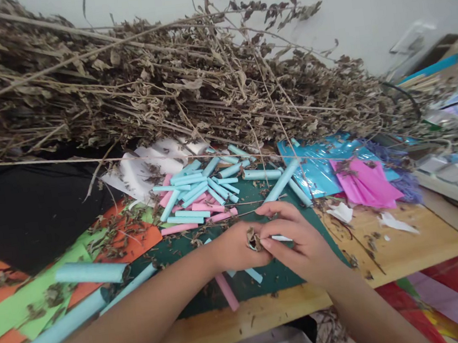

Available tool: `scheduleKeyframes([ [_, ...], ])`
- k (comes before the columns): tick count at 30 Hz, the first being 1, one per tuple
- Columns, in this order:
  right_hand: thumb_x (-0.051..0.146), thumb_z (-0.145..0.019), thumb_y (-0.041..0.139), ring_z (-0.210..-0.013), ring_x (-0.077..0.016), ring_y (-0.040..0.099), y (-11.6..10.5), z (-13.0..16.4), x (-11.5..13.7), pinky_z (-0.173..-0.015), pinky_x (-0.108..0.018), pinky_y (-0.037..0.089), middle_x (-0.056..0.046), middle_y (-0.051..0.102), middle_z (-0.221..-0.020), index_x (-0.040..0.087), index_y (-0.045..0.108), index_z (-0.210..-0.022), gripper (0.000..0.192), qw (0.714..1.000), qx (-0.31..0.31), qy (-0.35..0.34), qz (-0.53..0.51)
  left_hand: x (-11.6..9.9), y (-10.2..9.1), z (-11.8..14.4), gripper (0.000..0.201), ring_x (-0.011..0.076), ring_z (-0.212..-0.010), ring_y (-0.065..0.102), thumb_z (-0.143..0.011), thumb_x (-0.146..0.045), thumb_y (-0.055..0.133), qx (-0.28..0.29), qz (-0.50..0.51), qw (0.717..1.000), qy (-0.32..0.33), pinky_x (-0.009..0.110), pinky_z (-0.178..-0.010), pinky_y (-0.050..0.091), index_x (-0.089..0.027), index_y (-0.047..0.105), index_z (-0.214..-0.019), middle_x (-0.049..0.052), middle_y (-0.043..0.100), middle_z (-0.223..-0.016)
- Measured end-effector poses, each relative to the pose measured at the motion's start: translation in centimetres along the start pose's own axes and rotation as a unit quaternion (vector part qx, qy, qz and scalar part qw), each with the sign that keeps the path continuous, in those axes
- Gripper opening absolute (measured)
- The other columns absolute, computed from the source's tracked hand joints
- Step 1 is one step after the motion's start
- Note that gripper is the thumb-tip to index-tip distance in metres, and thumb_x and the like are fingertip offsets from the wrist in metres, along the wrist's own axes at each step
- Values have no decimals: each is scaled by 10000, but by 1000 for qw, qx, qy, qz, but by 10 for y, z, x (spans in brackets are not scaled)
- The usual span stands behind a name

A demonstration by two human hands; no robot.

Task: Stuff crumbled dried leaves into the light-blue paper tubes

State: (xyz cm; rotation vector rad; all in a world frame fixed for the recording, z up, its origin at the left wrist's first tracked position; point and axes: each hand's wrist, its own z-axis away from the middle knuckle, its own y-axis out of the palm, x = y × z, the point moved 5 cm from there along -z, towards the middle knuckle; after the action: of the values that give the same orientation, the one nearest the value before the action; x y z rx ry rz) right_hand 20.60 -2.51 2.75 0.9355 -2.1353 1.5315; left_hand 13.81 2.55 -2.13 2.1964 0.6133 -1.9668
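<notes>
Near the front edge of the green mat, my left hand (236, 247) is closed around a small paper tube. Crumpled dried leaf (254, 239) fills its open end, which faces up; the hand hides most of the tube. My right hand (298, 241) meets it from the right, its thumb and fingertips bent together at the tube's mouth. What they pinch is hidden. A pale strip (282, 238) shows between the right fingers; I cannot tell if it is held. Beyond the hands lies a pile of light blue paper tubes (189, 190) mixed with pink tubes (218, 215).
Dried leafy stalks (185, 88) heap along the wall. Larger blue tubes (91, 272) lie by my left forearm on coloured paper. A shiny blue packet (316, 172), pink paper (364, 182) and torn white scraps (340, 212) are on the right. Leaf crumbs litter the wooden table (409, 244).
</notes>
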Motion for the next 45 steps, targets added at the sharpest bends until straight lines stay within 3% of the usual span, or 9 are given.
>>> scheduleKeyframes([
  [6,63,-619,449,-1024,-180,394,0,-19,3,-803,-323,375,-41,422,-1053,208,456,-721,177,985,159,64,-9,-2,4,0,121,58,-514,383,-557,-86,486,-6,-56,998,7,172,-495,360,-137,385,-515,-51,397,-513],
  [11,104,-564,464,-767,-161,484,9,-36,2,-573,-248,410,-10,496,-841,231,439,-839,303,949,297,102,36,0,7,0,84,65,-498,394,-579,-141,502,-8,-11,1000,-6,180,-488,368,-129,429,-539,-38,421,-499],
  [14,118,-584,468,-669,-143,487,6,-41,3,-488,-213,375,5,512,-762,235,460,-837,279,939,321,106,55,-1,7,1,114,61,-493,386,-595,-158,504,-5,-16,1000,9,176,-490,367,-135,415,-528,-41,406,-500],
  [18,92,-643,436,-733,-127,514,-1,-38,3,-578,-224,423,7,532,-887,246,452,-920,317,933,343,104,-23,-1,3,2,130,73,-541,413,-609,-193,513,-17,-48,999,18,193,-560,395,-139,417,-541,-27,442,-560],
  [22,90,-703,418,-835,-127,508,-3,-34,2,-712,-251,425,-17,524,-944,215,469,-927,262,943,315,81,-73,-3,2,1,135,83,-575,432,-619,-201,511,-10,-64,997,32,201,-597,403,-140,415,-545,-25,442,-576],
  [27,36,-678,420,-906,-124,486,-1,-33,4,-761,-248,406,-32,505,-977,194,496,-846,242,963,255,39,-76,-6,4,-1,128,71,-555,420,-632,-180,481,7,-68,995,67,181,-565,388,-143,397,-542,-36,420,-560],
  [34,-50,-576,360,-699,-96,494,-10,-35,16,-610,-223,407,-2,493,-733,174,460,-606,248,988,107,-67,-84,-1,3,0,155,60,-541,408,-628,-210,502,-9,-68,997,46,166,-556,377,-138,402,-533,-47,405,-542],
  [37,-41,-592,364,-635,-95,483,-11,-31,17,-550,-222,400,-1,482,-676,171,473,-588,238,990,82,-84,-76,0,4,1,106,69,-574,431,-631,-212,496,-6,-52,997,52,178,-594,390,-125,456,-584,-32,448,-586],
  [45,14,-664,403,-678,-122,498,-9,-23,25,-582,-258,429,-40,511,-729,165,565,-719,229,991,66,-119,-17,-2,2,0,18,67,-555,425,-572,-131,485,-8,-26,999,39,165,-542,380,-114,480,-571,-41,438,-561],
])
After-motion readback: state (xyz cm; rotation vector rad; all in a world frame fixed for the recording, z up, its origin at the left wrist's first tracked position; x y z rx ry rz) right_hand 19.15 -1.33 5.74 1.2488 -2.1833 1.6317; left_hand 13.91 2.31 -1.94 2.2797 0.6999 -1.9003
